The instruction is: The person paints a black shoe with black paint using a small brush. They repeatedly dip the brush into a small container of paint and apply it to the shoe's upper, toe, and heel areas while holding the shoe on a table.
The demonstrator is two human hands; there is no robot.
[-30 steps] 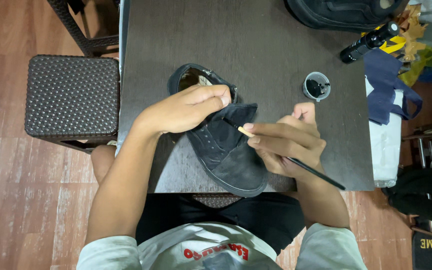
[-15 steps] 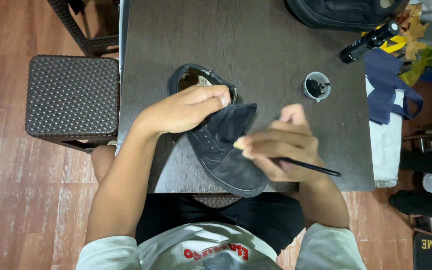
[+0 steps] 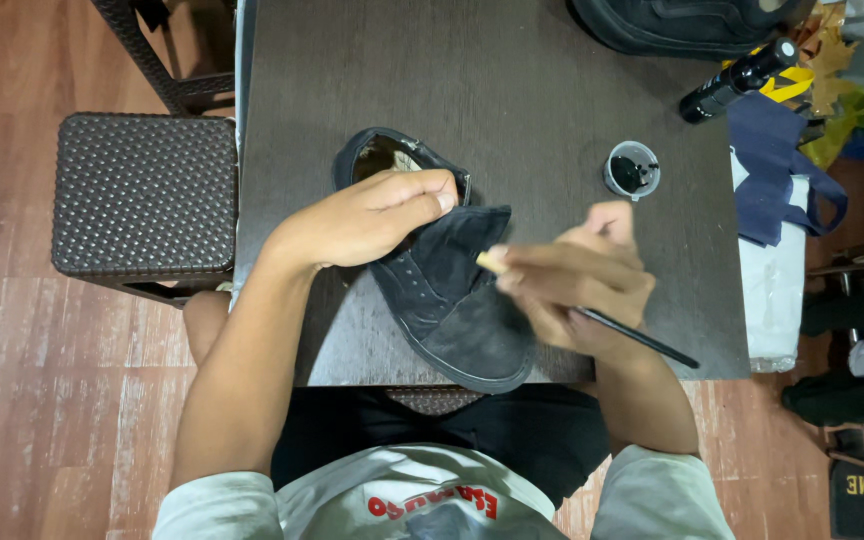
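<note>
My left hand (image 3: 367, 220) grips the collar of the black shoe (image 3: 442, 270), pinning it flat on the table (image 3: 512, 90) so it cannot slide while I work. My right hand (image 3: 577, 290) is closed around a thin brush (image 3: 632, 336), tip at the shoe's upper, handle pointing away. The small cup of black polish (image 3: 632, 169) sits just beyond that hand, close enough to dip. A dark bottle (image 3: 737, 80) lies farther off.

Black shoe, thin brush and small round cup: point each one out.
black shoe (image 3: 472, 335): head view, on the suede toe.
thin brush (image 3: 642, 340): head view, on the dark handle behind the right hand.
small round cup (image 3: 632, 170): head view, on its dark contents.
</note>
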